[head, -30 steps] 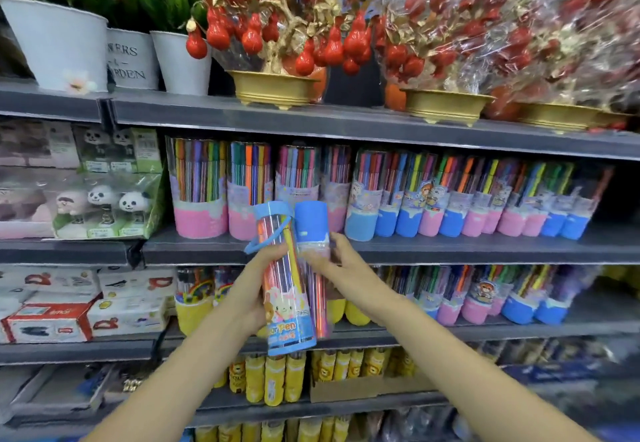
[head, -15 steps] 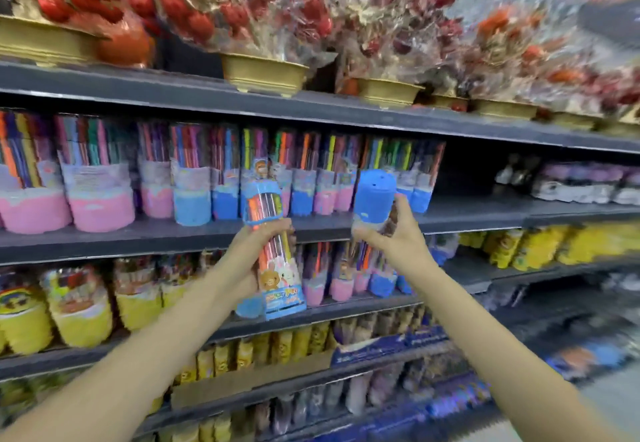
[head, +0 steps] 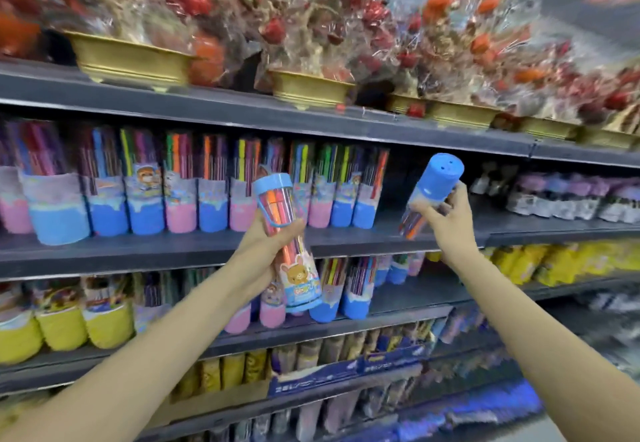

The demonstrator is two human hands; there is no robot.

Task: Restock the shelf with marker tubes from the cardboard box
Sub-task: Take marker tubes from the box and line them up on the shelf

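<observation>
1. Two marker tubes in play — one [head: 289, 240] gripped round its middle by the left hand [head: 263, 251], near upright; the other [head: 433, 188] clasped below its blue cap by the right hand [head: 450, 220], tilted toward the shelf [head: 398, 240].
2. Step in hand: placing. Bare gap just right of the standing row [head: 207, 192] — likely target.
3. Next move calls for righting the tilted tube, setting it base-down.
4. Clear smooth cylinders, blue plastic caps, loop handle, bear label.
</observation>
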